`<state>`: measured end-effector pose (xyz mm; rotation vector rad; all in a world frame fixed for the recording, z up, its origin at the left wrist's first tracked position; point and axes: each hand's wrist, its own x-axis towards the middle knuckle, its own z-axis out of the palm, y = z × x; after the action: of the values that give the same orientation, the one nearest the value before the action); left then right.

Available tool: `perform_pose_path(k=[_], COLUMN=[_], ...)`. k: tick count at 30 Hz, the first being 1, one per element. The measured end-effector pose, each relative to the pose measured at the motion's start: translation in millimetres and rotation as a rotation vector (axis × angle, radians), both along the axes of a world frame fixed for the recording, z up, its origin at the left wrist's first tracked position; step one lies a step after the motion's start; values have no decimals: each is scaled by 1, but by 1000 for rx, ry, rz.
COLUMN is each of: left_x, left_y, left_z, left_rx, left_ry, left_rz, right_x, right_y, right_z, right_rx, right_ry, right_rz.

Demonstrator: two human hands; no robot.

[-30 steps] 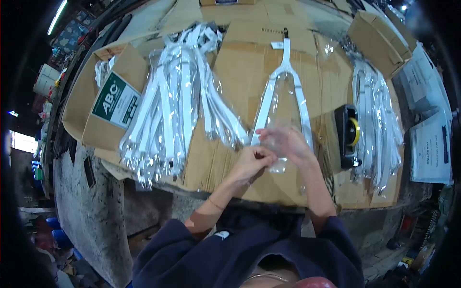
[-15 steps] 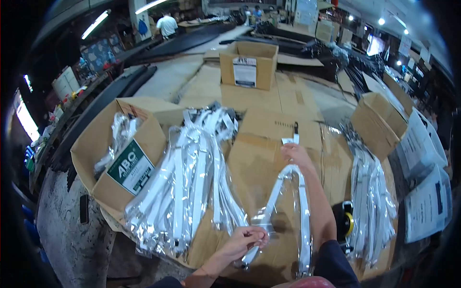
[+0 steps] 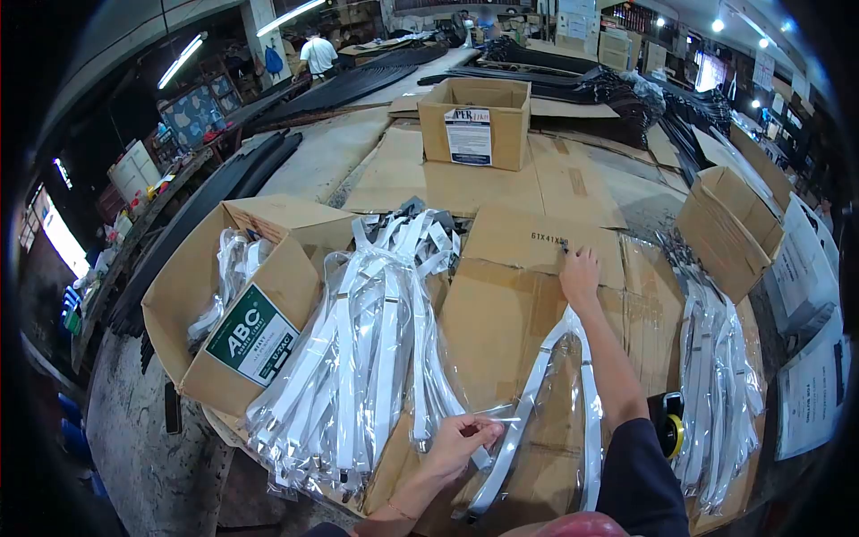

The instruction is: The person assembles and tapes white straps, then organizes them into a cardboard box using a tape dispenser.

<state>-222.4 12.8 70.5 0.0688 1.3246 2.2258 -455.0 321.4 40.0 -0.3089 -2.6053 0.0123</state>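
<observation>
White suspenders point(image 3: 534, 380) lie on the cardboard in front of me, their two straps spread apart and joined at the top. My right hand point(image 3: 581, 276) is at their upper end, fingers bent together over it; a small dark tip shows at the fingertips. Lower down, my left hand point(image 3: 465, 440) pinches the edge of a clear plastic sleeve point(image 3: 506, 418) beside the left strap. Left of that hand is a large pile of bagged white suspenders point(image 3: 367, 349), with metal clips at the near ends.
An open carton with a green label point(image 3: 183, 349) holds more bagged pieces at left. Another box point(image 3: 510, 134) stands at the back. At right are a second bagged pile point(image 3: 716, 394), a tape roll point(image 3: 673, 431) and an open box point(image 3: 720, 233). A person point(image 3: 318, 55) stands far off.
My right hand has slid up the suspenders and now covers the end that showed before. My left hand has shifted slightly, still pinching plastic. The view has tilted a little.
</observation>
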Motion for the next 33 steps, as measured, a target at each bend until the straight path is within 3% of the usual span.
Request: perform_pose_path(k=[1,2,4,8,10,13,14,16,20,25,32,33], left_x=[0,1,2,0,0,0,0,-1,0,2,-13,-17], left_y=[1,3,5,5,5,6,5,4,5,6,-4,-6], left_z=[-1,-1,2,-4,-5,-1,-2,-4,-1,11,15,22], left_rx=[-28,-27,-28,-47,-52,-68,-67,-78,-99,-43,-34,-34], left_ry=[27,26,-30,-12,-14,-25,-20,6,8,-7,155,157], left_rz=[7,6,-10,-5,-9,13,15,4,4,-19,-61,-62], right_x=[3,5,9,10,-8,-31,-29,-5,-12,-14,-31,-40], right_y=[2,2,1,-1,16,43,46,27,16,-6,-16,-11], right_z=[6,11,20,28,6,-39,-38,2,-6,-3,-15,-25], right_rx=[129,130,-152,-387,-1195,-1425,-1425,-677,-549,-471,-404,-485], right_ry=[158,157,160,256,232,160,162,-148,-129,-16,-124,-77], right_rz=[4,4,27,23,81,102,107,-47,-63,93,68,64])
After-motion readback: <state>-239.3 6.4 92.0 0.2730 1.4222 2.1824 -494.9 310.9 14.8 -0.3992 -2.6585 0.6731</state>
